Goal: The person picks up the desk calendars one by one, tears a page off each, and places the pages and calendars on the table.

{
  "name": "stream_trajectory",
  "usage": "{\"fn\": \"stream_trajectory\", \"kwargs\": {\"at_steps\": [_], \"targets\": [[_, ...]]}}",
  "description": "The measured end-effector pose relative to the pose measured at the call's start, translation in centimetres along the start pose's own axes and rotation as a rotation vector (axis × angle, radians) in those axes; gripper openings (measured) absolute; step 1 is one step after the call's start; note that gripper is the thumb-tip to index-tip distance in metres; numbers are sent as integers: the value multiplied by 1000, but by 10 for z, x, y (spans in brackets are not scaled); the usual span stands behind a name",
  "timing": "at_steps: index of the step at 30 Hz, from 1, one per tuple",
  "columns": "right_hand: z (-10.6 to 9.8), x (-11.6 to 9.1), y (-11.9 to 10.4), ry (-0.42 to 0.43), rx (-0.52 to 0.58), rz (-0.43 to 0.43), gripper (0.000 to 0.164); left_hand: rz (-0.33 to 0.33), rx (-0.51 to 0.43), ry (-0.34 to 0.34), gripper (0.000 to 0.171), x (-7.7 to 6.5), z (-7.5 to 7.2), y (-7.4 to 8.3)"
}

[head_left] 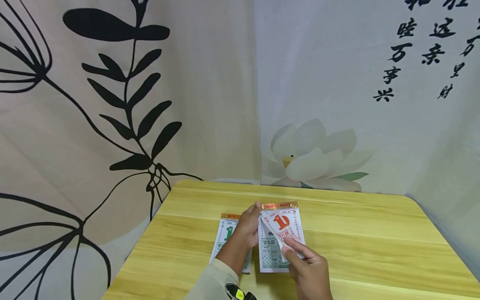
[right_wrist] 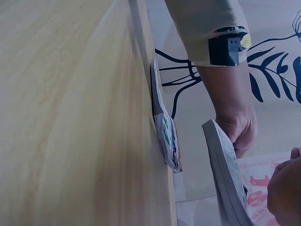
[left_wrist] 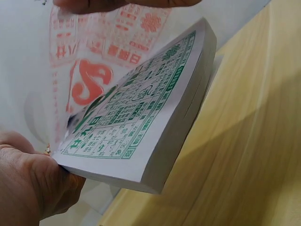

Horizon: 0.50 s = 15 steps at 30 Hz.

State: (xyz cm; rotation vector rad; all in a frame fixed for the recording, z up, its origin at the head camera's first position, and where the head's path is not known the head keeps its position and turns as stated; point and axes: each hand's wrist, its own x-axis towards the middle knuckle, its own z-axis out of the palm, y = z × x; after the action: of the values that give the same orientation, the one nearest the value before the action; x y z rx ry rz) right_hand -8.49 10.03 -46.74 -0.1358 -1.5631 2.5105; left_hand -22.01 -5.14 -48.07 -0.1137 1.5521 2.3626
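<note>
In the head view, a thick calendar pad point(head_left: 269, 259) with green print is held up over the wooden table point(head_left: 382, 241), its orange-gold header strip point(head_left: 279, 205) at twelve o'clock. The left hand point(head_left: 247, 227), at the pad's ten o'clock, is closed over its edge, gripping it between thumb and fingers. The right hand point(head_left: 310, 270), at half past four, has thumb and forefinger drawn together, pinching the lower end of a thin red-printed sheet point(head_left: 280, 223) that slants across the pad's face, raised from it. A second pad point(head_left: 223, 234) lies on the table at nine o'clock, partly hidden behind the left forearm.
</note>
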Motion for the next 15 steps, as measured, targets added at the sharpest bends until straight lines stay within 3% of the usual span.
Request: {"fn": "stream_trajectory", "kwargs": {"at_steps": [5,15], "targets": [[-3,0,-5,21,23,-17,42,-1,68,34,79,1,0,-1],[-11,2,-12,52,56,-37,40,-8,113,68,77,0,2,1]]}}
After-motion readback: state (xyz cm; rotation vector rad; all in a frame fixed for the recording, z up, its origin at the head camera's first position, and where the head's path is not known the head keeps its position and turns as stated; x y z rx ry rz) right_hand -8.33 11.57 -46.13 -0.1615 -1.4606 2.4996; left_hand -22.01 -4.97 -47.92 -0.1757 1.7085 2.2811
